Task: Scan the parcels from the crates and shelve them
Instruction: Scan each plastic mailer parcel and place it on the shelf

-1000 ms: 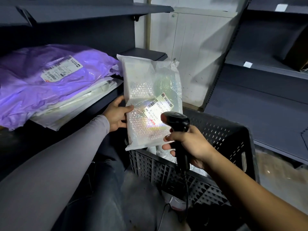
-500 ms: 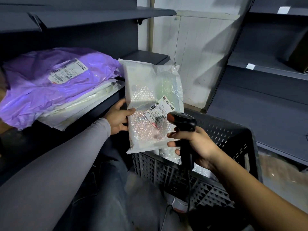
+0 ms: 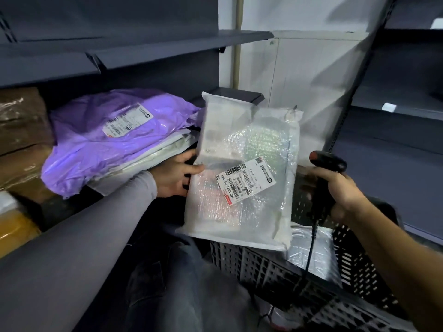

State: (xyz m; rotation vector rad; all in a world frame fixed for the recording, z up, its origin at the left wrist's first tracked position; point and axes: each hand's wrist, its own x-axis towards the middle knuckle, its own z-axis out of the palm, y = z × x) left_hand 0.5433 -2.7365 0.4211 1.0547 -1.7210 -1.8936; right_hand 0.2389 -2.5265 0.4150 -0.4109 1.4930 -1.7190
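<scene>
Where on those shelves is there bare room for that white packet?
The shelf end right of the purple parcel looks bare, as do the right-hand shelves. The left side is crowded with the purple parcel, white mailers and brown boxes.

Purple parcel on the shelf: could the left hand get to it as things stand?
Probably not freely: the left hand grips the bubble-wrap parcel, though the purple parcel lies close beside it, uncovered.

Dark grey shelving left of white panelled wall; pipe along wall's left edge; more grey shelves right of wall. Dim light.
</scene>
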